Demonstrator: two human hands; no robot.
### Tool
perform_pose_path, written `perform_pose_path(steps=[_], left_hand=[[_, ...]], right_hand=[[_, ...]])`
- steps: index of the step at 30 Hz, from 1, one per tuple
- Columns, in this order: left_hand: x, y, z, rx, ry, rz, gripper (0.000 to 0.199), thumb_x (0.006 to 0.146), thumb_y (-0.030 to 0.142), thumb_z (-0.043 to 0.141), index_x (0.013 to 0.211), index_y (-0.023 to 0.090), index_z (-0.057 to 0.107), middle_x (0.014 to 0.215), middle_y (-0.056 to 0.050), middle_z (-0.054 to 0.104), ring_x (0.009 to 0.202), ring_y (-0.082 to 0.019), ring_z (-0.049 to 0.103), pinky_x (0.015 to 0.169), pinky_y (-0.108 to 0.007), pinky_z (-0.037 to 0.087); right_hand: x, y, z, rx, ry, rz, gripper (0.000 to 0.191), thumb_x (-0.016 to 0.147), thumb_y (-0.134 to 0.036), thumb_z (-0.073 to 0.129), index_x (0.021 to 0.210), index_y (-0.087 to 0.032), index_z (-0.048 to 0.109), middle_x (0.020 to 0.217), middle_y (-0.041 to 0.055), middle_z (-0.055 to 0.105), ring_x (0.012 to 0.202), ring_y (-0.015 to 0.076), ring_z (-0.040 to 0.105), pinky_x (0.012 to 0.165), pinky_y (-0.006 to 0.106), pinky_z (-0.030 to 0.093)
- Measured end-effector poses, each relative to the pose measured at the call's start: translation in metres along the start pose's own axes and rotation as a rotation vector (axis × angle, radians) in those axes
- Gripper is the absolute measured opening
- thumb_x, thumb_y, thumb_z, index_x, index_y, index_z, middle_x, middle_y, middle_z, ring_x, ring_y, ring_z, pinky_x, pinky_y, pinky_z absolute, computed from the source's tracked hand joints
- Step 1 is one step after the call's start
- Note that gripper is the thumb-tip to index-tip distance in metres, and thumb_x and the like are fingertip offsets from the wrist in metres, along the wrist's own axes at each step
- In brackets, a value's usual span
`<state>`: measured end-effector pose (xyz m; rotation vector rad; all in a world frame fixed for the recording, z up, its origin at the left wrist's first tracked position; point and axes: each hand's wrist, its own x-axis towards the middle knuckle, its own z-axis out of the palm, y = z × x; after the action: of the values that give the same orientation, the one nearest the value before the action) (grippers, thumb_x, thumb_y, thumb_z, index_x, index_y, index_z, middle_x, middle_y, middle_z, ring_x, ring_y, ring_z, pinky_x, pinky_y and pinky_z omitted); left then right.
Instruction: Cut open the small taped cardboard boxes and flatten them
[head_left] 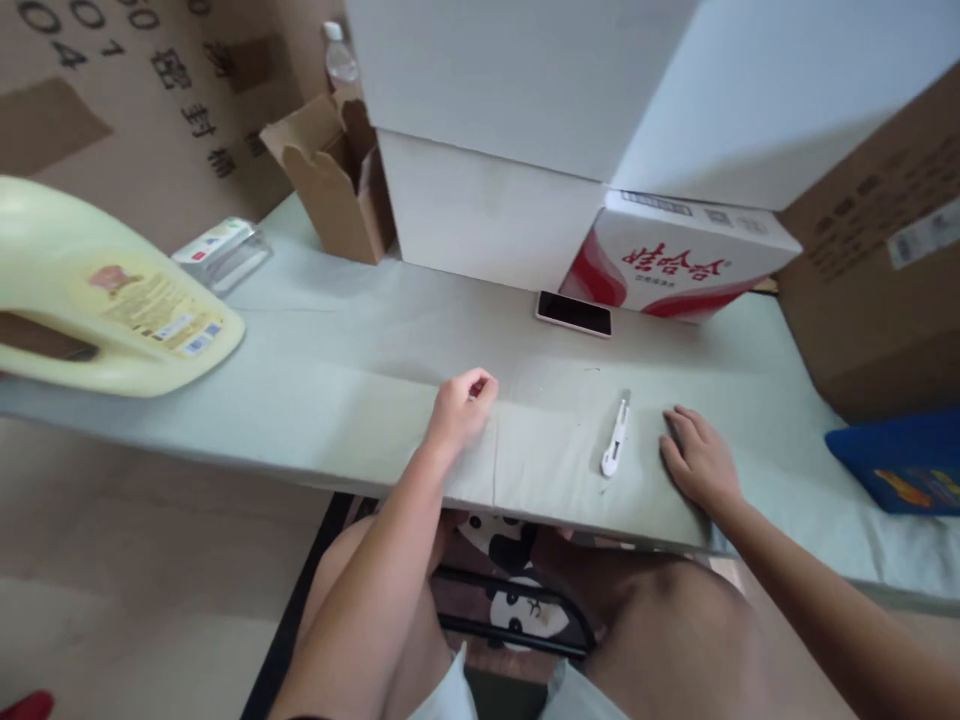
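Observation:
My left hand [459,408] rests on the cloth-covered table [360,340] with its fingers curled closed. A small dark gap shows between thumb and fingers, and whatever may be inside is too small to make out. Flat on the cloth to the right lies my right hand [699,458], palm down, fingers stretched out, holding nothing. Between the hands, nearer the right one, is a white utility knife [616,436], touched by neither. A phone [574,314] with a dark screen lies farther back.
Behind the phone stands a white and red carton [667,262]. An open cardboard box [341,190] and a clear plastic package [223,255] are back left. A large pale yellow jug [112,290] is at left, a blue package [900,460] at right. Large boxes line the back.

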<state>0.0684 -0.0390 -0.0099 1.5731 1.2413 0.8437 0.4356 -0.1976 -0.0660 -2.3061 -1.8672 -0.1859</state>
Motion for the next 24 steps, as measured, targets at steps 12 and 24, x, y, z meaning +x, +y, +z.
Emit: perform_pose_path(steps=[12, 24], left_hand=[[0.019, -0.018, -0.051, -0.126, 0.052, -0.184, 0.038, 0.081, 0.027, 0.048, 0.051, 0.021, 0.026, 0.060, 0.002, 0.019, 0.058, -0.012, 0.023, 0.056, -0.031, 0.020], [0.017, -0.035, -0.090, -0.260, 0.128, -0.240, 0.039, 0.081, 0.026, 0.050, 0.050, 0.022, 0.026, 0.054, 0.003, 0.018, 0.052, -0.011, 0.023, 0.054, -0.034, 0.016]], right_hand=[[0.175, -0.252, -0.033, 0.344, 0.059, -0.404, 0.029, 0.084, -0.026, 0.054, 0.110, -0.020, 0.065, 0.112, 0.0141, 0.066, 0.088, 0.0265, 0.068, 0.078, 0.043, 0.058], [0.369, -0.495, -0.026, 0.722, -0.034, -0.361, 0.036, 0.074, -0.008, 0.059, 0.110, -0.005, 0.059, 0.151, 0.0181, 0.030, 0.142, 0.0405, 0.040, 0.118, 0.061, 0.025]])
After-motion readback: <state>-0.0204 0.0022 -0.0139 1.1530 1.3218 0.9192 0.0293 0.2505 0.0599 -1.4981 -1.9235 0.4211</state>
